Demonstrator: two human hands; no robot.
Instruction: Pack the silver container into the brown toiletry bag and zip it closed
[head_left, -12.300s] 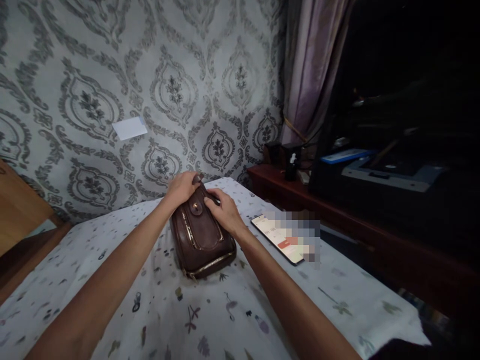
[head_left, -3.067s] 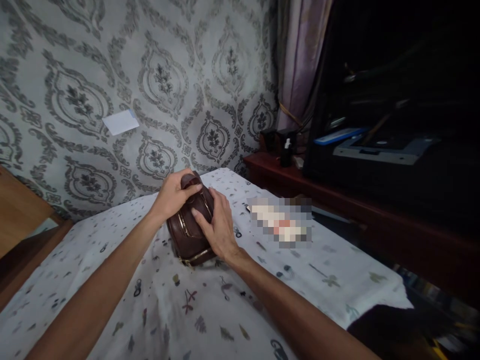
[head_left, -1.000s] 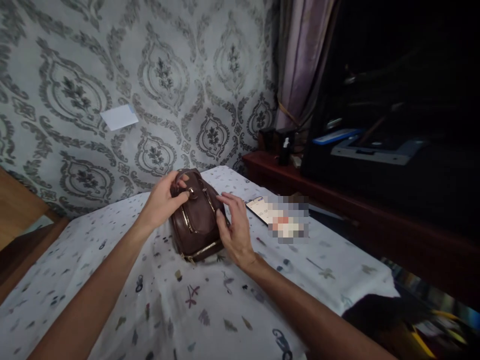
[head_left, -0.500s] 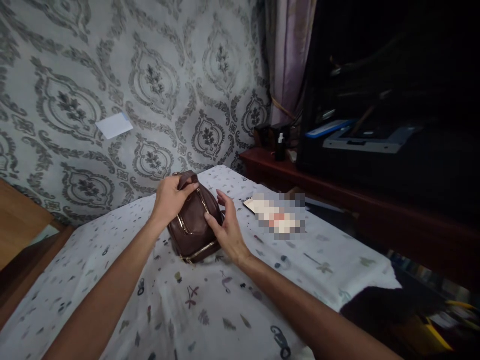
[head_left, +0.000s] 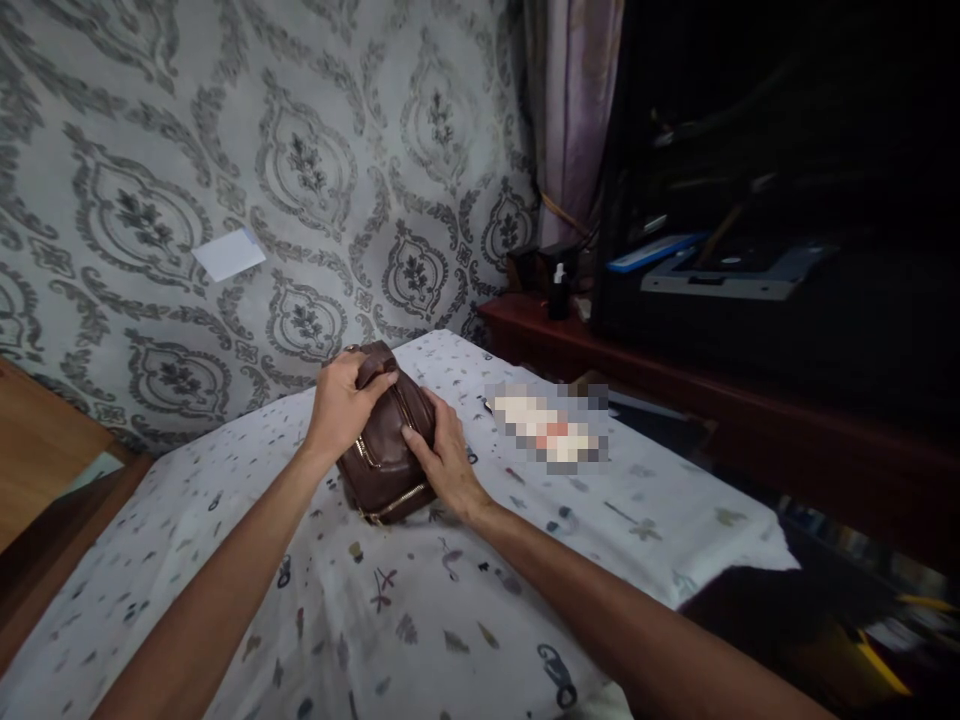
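Observation:
A small brown leather backpack (head_left: 390, 435) with gold zippers rests on the white patterned sheet (head_left: 420, 620). My left hand (head_left: 341, 405) grips its upper left part by the top handle, thumb over the front. On the opposite side, my right hand (head_left: 446, 460) is closed around the edge, its thumb pressing the front face near a zipper and its fingers behind the side. One zipper runs along the bottom front, and a shorter one sits on the front pocket. The back of the bag is hidden.
Right of the bag lies a phone (head_left: 491, 405), mostly blurred over. Behind it, a dark red shelf (head_left: 525, 318) carries a small black bottle (head_left: 559, 295). A large dark glossy screen (head_left: 750, 150) stands at right. White paper (head_left: 229, 255) is on the patterned wall (head_left: 307, 160).
My right hand's raised fingers have come down against the bag's right side and now grasp it. The left hand keeps its hold on the bag.

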